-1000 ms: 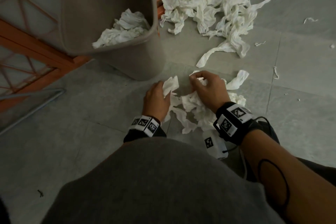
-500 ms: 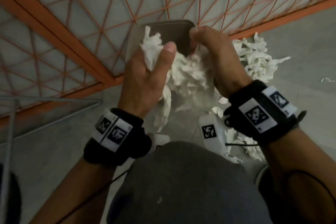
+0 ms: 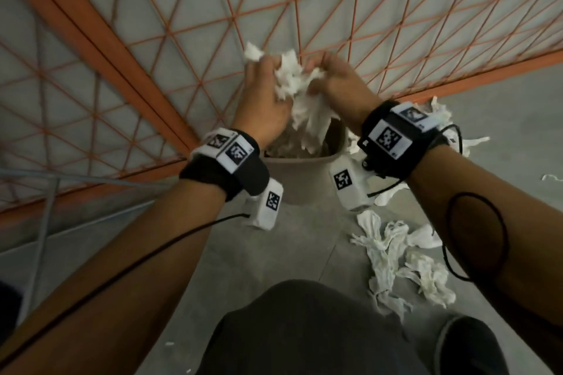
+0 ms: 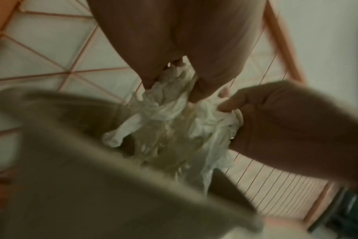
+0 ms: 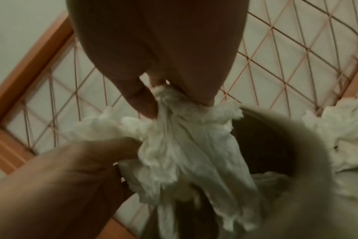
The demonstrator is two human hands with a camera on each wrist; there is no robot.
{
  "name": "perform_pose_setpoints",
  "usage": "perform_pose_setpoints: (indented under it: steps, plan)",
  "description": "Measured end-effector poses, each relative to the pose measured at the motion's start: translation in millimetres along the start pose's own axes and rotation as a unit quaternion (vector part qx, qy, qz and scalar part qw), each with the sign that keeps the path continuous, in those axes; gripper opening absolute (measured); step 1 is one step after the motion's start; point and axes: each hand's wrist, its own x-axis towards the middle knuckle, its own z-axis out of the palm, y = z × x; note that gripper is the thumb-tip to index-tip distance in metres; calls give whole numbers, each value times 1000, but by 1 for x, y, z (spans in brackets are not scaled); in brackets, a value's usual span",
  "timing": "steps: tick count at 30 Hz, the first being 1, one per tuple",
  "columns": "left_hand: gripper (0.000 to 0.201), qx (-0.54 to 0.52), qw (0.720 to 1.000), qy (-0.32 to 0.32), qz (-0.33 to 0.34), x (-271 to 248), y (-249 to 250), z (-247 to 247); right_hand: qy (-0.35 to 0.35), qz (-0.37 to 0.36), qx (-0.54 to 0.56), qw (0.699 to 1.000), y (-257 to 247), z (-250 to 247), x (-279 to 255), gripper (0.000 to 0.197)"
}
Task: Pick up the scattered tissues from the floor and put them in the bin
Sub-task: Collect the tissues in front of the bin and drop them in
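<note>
- Bin first: a grey-beige plastic bin (image 3: pixel 300 175) with a rounded rim stands on the grey floor (image 3: pixel 268 256), just in front of an orange metal lattice fence (image 3: pixel 128 49).
- We see crumpled white tissue already lying inside the bin (image 5: pixel 270 177), low against its dark inner wall.
- We find a bunch of crumpled white tissues (image 3: pixel 300 100) held above the bin's mouth, its loose ends trailing down past the rim into the opening.
- Our left hand (image 3: pixel 263 100) has its fingers curled round the left side of the bunch; in the left wrist view the fingertips (image 4: pixel 200 90) pinch the paper from above.
- Our right hand (image 3: pixel 338 85) grips the right side, with the thumb (image 5: pixel 142 100) and fingers closed on a gathered neck of tissue.
- The two hands sit close together, both on the same bunch.
- We count more crumpled white tissues on the floor (image 3: pixel 399 256) to the right of the bin, and another heap of white tissues (image 3: pixel 438 114) beyond the right wrist, near the fence.
- We cannot tell how full the bin is; the hanging bunch hides most of its inside.
</note>
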Motion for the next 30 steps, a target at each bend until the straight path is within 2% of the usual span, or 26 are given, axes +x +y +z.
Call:
perform_pose_setpoints:
  steps: [3, 5, 8, 11, 13, 16, 20, 22, 25, 28, 30]
  plan:
    - [48, 119, 983, -136, -37, -7, -11, 7, -87, 27, -193, 977, 16, -6, -5, 31]
    - [46, 135, 973, -177, -54, -12, -7, 2, -95, 17, -229, 969, 12, -12, -13, 29]
    - [45, 127, 984, -123, -28, -24, 3, -10, -41, -23, -194, 980, 3, -29, -30, 28]
    - [43, 49, 995, -9, 89, -51, 20, -12, 32, -42, -167, 985, 1, -56, -54, 30]
    - [35, -19, 985, 14, 168, -79, 34, 2, 74, -25, -127, 989, 11, -78, -73, 31]
    - [26, -52, 976, -71, 201, -122, 39, 48, 135, 45, -124, 982, 43, -110, -105, 31]
    - [33, -16, 961, -238, 140, -160, 0, 135, 172, 171, -211, 947, 105, -141, -148, 30]
    - [41, 18, 946, -310, 98, -174, -18, 170, 153, 239, -281, 917, 134, -151, -166, 31]
    - [54, 74, 918, -386, 61, -186, -36, 205, 80, 349, -363, 860, 178, -157, -189, 53]
    - [60, 100, 901, -418, 62, -189, -47, 227, 15, 416, -397, 818, 211, -150, -207, 76]
    - [61, 135, 891, -428, 74, -193, -51, 237, 12, 418, -417, 807, 225, -142, -218, 78]
